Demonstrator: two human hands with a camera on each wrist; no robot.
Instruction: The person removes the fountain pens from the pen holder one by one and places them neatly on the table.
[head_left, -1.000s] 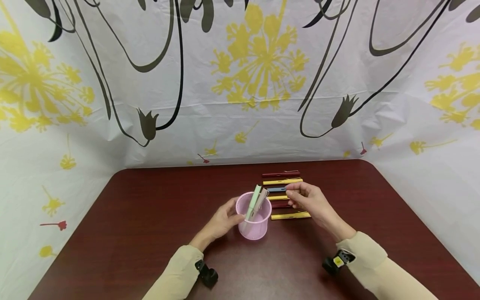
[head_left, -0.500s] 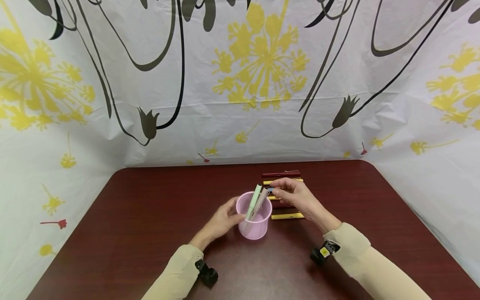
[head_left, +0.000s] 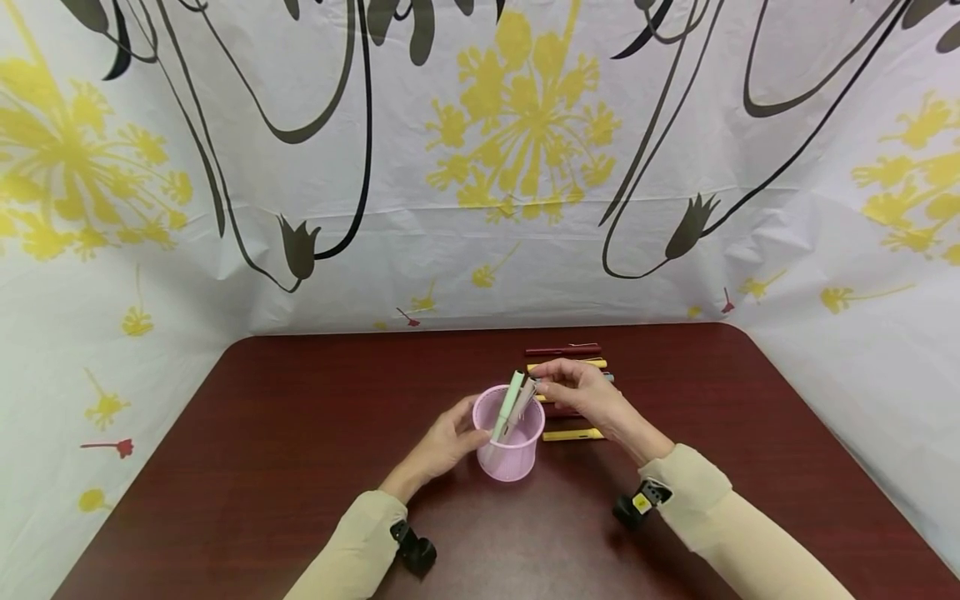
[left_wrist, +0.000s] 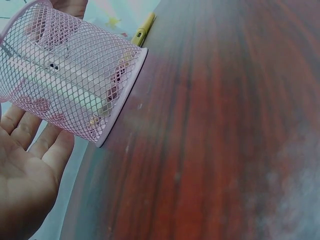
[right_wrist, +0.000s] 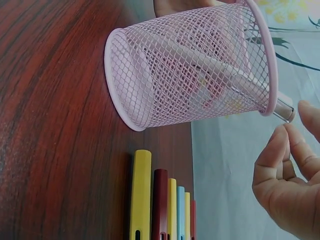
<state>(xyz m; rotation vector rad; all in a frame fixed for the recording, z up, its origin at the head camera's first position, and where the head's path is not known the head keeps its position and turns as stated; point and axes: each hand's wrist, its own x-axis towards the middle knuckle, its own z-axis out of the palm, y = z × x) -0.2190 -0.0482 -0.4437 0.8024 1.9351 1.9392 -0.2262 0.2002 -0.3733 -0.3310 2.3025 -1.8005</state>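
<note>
A pink mesh pen cup (head_left: 507, 462) stands on the table, holding a pale green pen (head_left: 507, 406) and a pinkish-white pen (head_left: 521, 408) that lean against its rim. My left hand (head_left: 442, 446) holds the cup from the left, thumb at the front of the rim and fingers round the side. In the right wrist view, my right hand (right_wrist: 290, 175) has its thumb and fingertips right at the capped end of the pinkish-white pen, with a small gap between thumb and forefinger. A blue pen (right_wrist: 180, 210) lies under that hand, mostly hidden in the head view.
Several pens lie in a row right of the cup: dark red (head_left: 562, 351) at the back, yellow (head_left: 573, 435) at the front, others between. The dark red-brown table (head_left: 337, 400) ends at a patterned cloth (head_left: 480, 275) behind.
My right hand has moved left from the blue pen to the top of the pinkish-white pen in the cup. The left hand and cup have stayed in place.
</note>
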